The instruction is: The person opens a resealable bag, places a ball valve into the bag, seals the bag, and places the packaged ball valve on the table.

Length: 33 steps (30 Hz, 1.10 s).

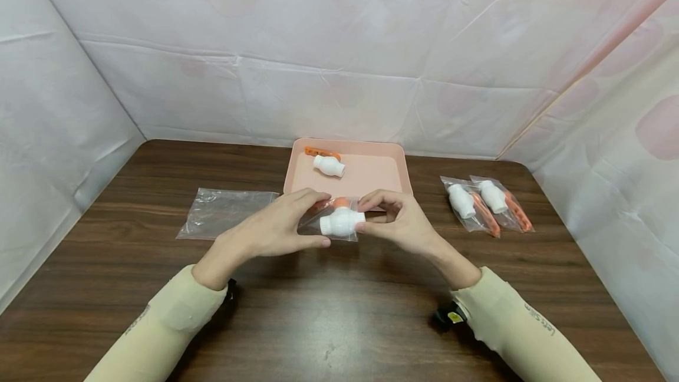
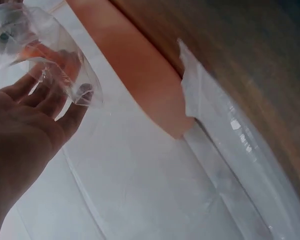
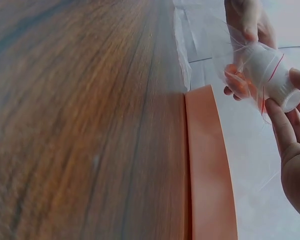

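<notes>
Between both hands, above the table, is a white ball valve [image 1: 339,223] with an orange handle, mostly inside a clear zip bag [image 3: 222,52]. In the right wrist view, the bag's red zip line crosses the valve near its white end. My left hand [image 1: 273,224] holds the bag from the left, with the thumb in front and fingers behind, curved around it in the left wrist view. From the other side, my right hand [image 1: 400,220] pinches the valve's right end between thumb and fingers.
A pink tray [image 1: 379,175] behind the hands holds another ball valve [image 1: 329,165] with an orange handle. A flat clear bag [image 1: 223,212] lies on the left of the wooden table [image 1: 329,311]. Two bagged valves [image 1: 461,201] lie at the right. Pale curtains enclose the table's back and sides.
</notes>
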### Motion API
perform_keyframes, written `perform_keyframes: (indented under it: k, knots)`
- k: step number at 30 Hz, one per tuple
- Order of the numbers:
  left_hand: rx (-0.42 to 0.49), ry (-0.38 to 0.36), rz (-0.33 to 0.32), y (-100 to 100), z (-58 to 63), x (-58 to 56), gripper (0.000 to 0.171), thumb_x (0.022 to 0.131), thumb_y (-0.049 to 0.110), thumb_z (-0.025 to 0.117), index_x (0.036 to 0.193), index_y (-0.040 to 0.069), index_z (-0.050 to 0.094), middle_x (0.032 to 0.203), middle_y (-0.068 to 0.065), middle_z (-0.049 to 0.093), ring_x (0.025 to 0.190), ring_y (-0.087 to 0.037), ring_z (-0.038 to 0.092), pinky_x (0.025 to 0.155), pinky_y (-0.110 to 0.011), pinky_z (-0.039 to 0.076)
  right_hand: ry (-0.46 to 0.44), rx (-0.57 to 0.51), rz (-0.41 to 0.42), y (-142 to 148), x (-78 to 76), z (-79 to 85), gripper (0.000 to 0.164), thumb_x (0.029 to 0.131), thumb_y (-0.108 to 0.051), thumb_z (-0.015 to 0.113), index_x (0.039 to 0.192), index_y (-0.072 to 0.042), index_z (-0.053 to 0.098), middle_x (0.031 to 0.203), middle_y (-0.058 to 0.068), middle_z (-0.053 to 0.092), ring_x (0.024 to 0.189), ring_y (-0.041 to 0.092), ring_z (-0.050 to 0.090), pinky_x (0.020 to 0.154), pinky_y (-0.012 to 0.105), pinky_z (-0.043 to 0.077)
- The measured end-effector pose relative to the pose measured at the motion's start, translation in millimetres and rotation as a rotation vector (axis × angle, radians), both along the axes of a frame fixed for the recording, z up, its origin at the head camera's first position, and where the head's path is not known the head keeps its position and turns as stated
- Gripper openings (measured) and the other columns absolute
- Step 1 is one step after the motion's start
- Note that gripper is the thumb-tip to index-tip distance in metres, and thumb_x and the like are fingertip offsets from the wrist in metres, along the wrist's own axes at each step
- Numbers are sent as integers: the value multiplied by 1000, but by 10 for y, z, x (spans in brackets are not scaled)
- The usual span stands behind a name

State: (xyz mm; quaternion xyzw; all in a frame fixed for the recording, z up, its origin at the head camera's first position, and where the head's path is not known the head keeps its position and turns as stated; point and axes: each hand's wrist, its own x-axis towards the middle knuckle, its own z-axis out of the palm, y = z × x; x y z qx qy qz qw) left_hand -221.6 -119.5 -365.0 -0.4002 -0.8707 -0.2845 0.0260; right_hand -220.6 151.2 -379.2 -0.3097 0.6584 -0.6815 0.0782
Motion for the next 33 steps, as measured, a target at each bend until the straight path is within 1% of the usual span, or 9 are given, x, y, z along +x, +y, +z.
perform_keyframes:
  k: [7,12,15,19,22,25,28,30,33]
  knots:
    - [-5,-5,5,10,-9,8,68,81,52,72,130,9,52,117,4,56,103,-7,53,90,-30,45,7,18,4,-23,6,-1,26,74,8,78,97,6,64,109,23,58,105,33,58,84,43,52]
    - [3,9,11,33,-15,14,68,79,54,73,128,10,53,114,5,56,101,-6,53,89,-29,45,26,73,-21,-48,6,27,26,73,10,78,95,3,66,106,19,61,104,30,58,81,40,53]
    - [7,24,15,44,-20,17,69,78,54,74,127,11,54,112,6,56,100,-5,53,87,-28,45,22,104,-38,-65,17,68,26,72,13,77,94,4,67,105,18,62,103,29,59,81,40,53]
    - [5,32,24,54,-25,25,67,77,55,74,126,13,55,108,8,54,97,-4,52,85,-27,46,29,139,-49,-104,79,192,25,71,13,77,93,7,66,104,19,63,101,27,60,82,40,53]
    - [0,24,37,65,-30,32,67,77,58,72,126,16,55,106,11,52,95,-3,50,83,-26,45,48,167,-60,-127,121,272,24,71,11,79,91,8,66,102,19,63,100,26,60,82,38,53]
    - [-8,14,49,74,-31,41,68,76,62,70,125,18,55,107,13,51,94,-2,49,82,-25,45,77,186,-66,-135,131,296,23,70,9,80,89,6,67,100,18,64,98,26,61,81,38,53]
    - [2,-2,52,80,-29,47,68,76,62,70,124,16,55,107,13,51,93,-2,49,80,-24,45,99,193,-61,-141,137,308,23,70,9,80,89,5,68,100,18,65,97,26,61,80,39,53]
    - [5,-10,54,84,-27,45,67,76,61,71,122,15,54,106,13,51,92,-2,49,80,-24,45,105,199,-64,-144,143,313,23,71,8,80,91,5,69,101,18,66,98,25,62,80,41,53]
    - [11,-33,64,92,-25,44,64,77,58,71,118,14,51,103,11,51,87,-4,50,77,-24,45,82,185,-55,-147,149,318,25,74,10,77,98,7,69,106,19,65,100,27,63,82,42,53]
